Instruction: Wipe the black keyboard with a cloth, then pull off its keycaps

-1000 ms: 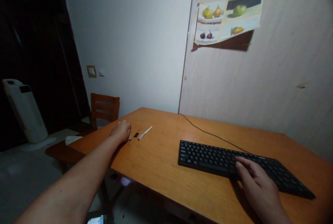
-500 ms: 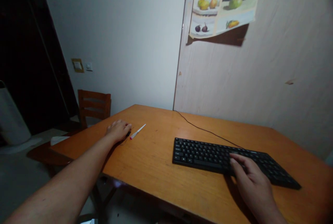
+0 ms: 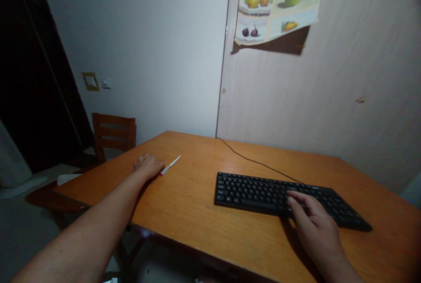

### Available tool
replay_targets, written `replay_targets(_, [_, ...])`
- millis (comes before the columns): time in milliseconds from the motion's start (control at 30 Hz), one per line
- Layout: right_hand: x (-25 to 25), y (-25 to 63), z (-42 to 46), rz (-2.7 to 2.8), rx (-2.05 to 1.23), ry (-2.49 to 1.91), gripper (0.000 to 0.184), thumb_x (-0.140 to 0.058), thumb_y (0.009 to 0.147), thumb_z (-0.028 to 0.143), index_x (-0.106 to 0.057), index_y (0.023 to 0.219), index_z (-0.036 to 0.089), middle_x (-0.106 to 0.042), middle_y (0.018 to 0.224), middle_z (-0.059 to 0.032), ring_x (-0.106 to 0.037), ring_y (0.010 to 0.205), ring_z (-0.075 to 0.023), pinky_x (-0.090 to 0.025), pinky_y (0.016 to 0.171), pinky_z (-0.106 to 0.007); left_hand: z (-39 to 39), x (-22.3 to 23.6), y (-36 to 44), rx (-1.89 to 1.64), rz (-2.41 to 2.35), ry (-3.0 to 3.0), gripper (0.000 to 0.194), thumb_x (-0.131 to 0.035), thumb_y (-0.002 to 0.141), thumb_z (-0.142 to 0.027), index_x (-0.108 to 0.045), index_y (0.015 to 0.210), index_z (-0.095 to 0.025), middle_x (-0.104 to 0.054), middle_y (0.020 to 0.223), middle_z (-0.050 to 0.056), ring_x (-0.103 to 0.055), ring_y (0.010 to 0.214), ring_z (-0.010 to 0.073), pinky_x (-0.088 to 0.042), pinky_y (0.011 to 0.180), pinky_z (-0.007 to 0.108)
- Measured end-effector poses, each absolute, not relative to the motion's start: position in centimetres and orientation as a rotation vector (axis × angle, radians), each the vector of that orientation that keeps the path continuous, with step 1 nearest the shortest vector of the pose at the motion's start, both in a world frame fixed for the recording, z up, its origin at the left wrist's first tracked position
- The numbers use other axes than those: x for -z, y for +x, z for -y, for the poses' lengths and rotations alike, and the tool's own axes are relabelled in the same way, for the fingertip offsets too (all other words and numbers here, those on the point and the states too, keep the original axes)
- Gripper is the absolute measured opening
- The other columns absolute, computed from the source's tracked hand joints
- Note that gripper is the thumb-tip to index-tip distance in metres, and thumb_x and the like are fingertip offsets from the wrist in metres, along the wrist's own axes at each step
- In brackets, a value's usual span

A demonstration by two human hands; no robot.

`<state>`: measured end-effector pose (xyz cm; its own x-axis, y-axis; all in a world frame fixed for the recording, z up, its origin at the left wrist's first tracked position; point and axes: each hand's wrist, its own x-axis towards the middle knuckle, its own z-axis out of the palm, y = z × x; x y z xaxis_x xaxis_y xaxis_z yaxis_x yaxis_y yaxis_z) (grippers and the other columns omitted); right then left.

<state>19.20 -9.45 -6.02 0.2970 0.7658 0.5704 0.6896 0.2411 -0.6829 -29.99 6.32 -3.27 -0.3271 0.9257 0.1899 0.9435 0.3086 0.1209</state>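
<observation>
My left hand [image 3: 148, 167] reaches to the far left part of the wooden table [image 3: 194, 195], back of the hand up and fingers curled down. What lies under its fingers is hidden. Right beside its thumb lies a thin white pen-like stick [image 3: 171, 165] with a pink end, pointing away. My right hand [image 3: 316, 224] is over the front edge of a black keyboard [image 3: 250, 192], its fingers loosely bent and a gap between thumb and forefinger. Nothing shows in that hand.
A black cable [image 3: 250, 159] runs from the keyboard to the table's back edge at the wall. Beyond the left edge stands a wooden chair [image 3: 113, 132]. Fruit pictures [image 3: 278, 11] are taped to the wall.
The view has shifted slightly. My left hand is now closer to the white stick, and the small black thing seen by its thumb before is hidden. My right hand stays over the keyboard.
</observation>
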Motion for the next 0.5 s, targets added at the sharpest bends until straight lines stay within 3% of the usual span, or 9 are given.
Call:
replay_targets(367, [5.9,19.1,9.5,1.421,-0.077,-1.466,0.031,-0.051,0.089,0.044,-0.068,0.102,0.021,-0.068,0.106,-0.0075,-0.06,0.104,-0.0247,-0.045,0.091,-0.036,-6.8,2.2,-28.4,0.46,2.566,-1.786,0.047,-0.046,0.079,-0.053,-0.071,0.07,-0.014,-0.067,0.101,0.025,-0.053,0.11,0.0455,-0.043,0.085,0.052])
replay_targets(500, [6.0,19.2,9.4,1.425,-0.06,-1.463,0.032,-0.051,0.089,0.045,-0.068,0.101,0.021,-0.068,0.106,-0.0075,-0.061,0.102,-0.0246,-0.045,0.091,-0.037,-6.9,2.2,-28.5,0.645,2.575,-1.767,0.041,-0.052,0.075,-0.051,-0.065,0.059,-0.016,-0.068,0.085,0.022,-0.056,0.104,0.0457,-0.039,0.086,0.055])
